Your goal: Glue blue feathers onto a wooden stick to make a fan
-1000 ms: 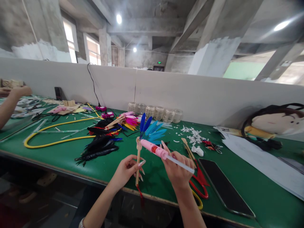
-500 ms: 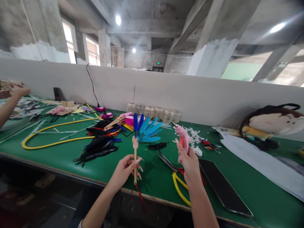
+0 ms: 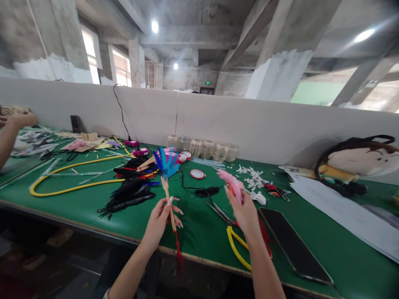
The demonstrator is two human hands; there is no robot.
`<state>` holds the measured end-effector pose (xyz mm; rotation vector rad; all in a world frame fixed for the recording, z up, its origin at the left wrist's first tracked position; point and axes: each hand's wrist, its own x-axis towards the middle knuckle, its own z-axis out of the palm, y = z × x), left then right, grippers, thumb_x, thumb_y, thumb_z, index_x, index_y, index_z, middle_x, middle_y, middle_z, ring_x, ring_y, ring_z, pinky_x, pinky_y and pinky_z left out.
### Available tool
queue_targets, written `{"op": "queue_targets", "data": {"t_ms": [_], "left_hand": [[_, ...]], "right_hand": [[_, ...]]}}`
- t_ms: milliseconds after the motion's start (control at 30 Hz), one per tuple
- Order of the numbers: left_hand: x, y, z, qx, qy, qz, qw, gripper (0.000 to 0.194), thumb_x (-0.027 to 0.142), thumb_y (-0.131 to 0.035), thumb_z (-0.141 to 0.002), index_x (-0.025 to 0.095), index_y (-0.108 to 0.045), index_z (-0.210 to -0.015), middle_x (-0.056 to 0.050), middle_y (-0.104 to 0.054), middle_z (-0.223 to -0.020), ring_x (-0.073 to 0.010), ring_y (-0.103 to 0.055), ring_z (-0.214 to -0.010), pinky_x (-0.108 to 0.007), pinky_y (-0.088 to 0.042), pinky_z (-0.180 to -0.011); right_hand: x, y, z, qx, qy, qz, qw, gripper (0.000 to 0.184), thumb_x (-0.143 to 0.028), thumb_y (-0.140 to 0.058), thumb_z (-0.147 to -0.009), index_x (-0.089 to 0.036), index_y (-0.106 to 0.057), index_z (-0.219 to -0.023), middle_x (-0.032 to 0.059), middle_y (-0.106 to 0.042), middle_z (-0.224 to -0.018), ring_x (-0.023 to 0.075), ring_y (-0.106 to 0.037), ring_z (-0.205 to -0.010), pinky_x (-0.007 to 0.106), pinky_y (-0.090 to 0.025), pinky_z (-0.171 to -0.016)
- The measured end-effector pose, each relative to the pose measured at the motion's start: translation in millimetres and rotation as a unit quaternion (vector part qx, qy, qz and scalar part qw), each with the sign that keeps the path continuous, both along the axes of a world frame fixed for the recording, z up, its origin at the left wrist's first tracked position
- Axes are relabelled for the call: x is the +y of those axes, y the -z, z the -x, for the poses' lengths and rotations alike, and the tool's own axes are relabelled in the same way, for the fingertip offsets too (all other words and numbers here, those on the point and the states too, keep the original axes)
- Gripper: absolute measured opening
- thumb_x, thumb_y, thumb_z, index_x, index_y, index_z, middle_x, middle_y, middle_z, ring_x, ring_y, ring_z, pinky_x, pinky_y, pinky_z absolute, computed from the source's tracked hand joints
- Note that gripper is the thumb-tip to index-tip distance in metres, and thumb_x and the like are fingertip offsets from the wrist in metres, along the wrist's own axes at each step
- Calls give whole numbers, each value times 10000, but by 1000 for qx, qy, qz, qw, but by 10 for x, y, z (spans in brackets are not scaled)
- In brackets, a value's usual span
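Head cam, looks fwd + down over workbench [image 3: 202, 234].

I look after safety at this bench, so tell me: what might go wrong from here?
1. The right hand holds a pink glue gun; if its tip is hot, it might burn skin or drip on the table.
2. Scissors lie close to that hand, so their blades might nick it.
3. The left hand grips a feathered stick whose red tassel hangs near the table's front edge, where it could snag.
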<state>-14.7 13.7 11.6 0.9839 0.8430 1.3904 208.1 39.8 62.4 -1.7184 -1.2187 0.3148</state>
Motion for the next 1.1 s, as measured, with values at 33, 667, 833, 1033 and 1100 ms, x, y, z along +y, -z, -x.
{"op": "queue_targets", "data": {"t_ms": [33,667,833,1033,1100], "left_hand": [[2,-2,3,-8,-9,0,1000,363,428,-521,-750,146,-489,-976,-16,-607,-707,-118,-582,-481,-246,-478,-467],[-1,-23,-1,38,44,2,998,365,461,-519,-734,143,-511,-913,-22,-619,-678,-120,-582,-455,-238,-462,-448],[-19,-39,-9,48,52,9,997,379,460,-572,-700,150,-492,-904,-22,-635,-652,-126,-576,-438,-235,-453,-416],[-29,-116,-18,16,32,30,999,314,440,-626,-660,161,-530,-770,-39,-667,-690,-170,-627,-636,-271,-487,-568],[-4,-157,-24,5,24,30,999,291,426,-643,-649,162,-566,-743,-48,-673,-794,-173,-620,-743,-259,-476,-627]], "right_hand": [[6,14,-22,-64,19,34,997,587,-598,-467,-661,-125,-537,-1002,104,-600,-808,227,-562,-727,298,-408,-606],[52,177,-29,-339,62,242,907,458,-440,-317,-845,-72,-518,-1028,182,-556,-1005,287,-531,-967,340,-412,-743],[-20,68,57,-355,81,129,922,422,-421,-386,-821,-83,-528,-1030,179,-509,-1066,333,-444,-1041,434,-371,-813],[-210,-148,248,-69,-388,129,910,357,-483,-488,-753,-207,-543,-972,49,-586,-943,184,-540,-865,301,-430,-747],[-293,-181,350,1,-480,183,858,370,-472,-528,-731,-209,-546,-991,28,-600,-887,161,-546,-795,278,-439,-705]]}}
